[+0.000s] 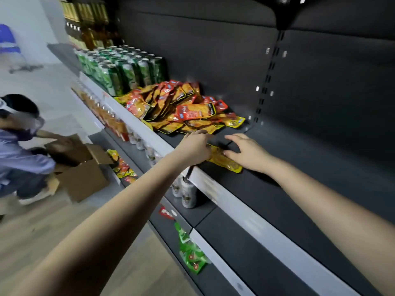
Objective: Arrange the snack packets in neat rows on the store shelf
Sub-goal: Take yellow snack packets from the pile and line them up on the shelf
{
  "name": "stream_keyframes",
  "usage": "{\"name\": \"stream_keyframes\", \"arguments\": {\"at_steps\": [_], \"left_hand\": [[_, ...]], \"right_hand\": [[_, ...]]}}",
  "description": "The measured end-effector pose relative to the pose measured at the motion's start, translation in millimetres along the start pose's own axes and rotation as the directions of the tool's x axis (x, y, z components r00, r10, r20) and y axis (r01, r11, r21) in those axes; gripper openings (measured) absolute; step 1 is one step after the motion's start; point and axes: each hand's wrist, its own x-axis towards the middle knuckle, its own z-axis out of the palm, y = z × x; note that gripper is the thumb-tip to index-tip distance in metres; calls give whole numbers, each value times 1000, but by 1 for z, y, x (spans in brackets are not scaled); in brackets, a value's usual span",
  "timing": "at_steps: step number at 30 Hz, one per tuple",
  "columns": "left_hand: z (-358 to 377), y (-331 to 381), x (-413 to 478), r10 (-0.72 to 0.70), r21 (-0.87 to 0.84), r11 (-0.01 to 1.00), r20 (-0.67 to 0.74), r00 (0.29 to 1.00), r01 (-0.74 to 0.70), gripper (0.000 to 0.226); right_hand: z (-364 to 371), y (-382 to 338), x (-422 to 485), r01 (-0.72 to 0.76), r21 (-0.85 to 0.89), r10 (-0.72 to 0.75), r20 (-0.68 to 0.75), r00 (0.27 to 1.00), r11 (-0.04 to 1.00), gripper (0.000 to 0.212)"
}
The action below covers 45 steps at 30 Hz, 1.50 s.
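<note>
A loose heap of red and yellow snack packets (181,107) lies on the dark store shelf (299,189), right of the green cans. One yellow packet (226,162) lies flat near the shelf's front edge, apart from the heap. My left hand (195,146) covers the packet's left end, and its fingers curl over that end. My right hand (248,152) rests on the packet's right part with fingers spread and fairly straight. The middle of the packet shows between the two hands.
Green drink cans (121,69) stand in rows left of the heap, with bottles (89,24) beyond. White cans (188,193) and green packets (192,253) sit on lower shelves. A crouching person (19,146) works at a cardboard box (83,174) on the floor, left.
</note>
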Motion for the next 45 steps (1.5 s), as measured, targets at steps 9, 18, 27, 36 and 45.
{"name": "stream_keyframes", "arguments": {"at_steps": [9,18,27,36,45], "left_hand": [[0,-79,35,-61,123,990,-119,991,76,54],[-1,-100,51,-4,51,998,-346,938,23,19],[-16,-67,49,135,-443,869,-219,966,-222,5],[-14,-62,30,227,-571,791,-61,972,-220,7],[-3,-50,28,-79,-612,774,-345,935,-161,37]], "right_hand": [[27,-27,84,-93,-71,95,16,995,993,50],[48,-34,128,-298,812,494,13,869,502,32],[21,-53,97,-331,915,419,214,883,232,46],[27,-44,82,-198,972,496,235,836,-126,26],[26,-30,67,-186,962,591,33,806,200,35]]}}
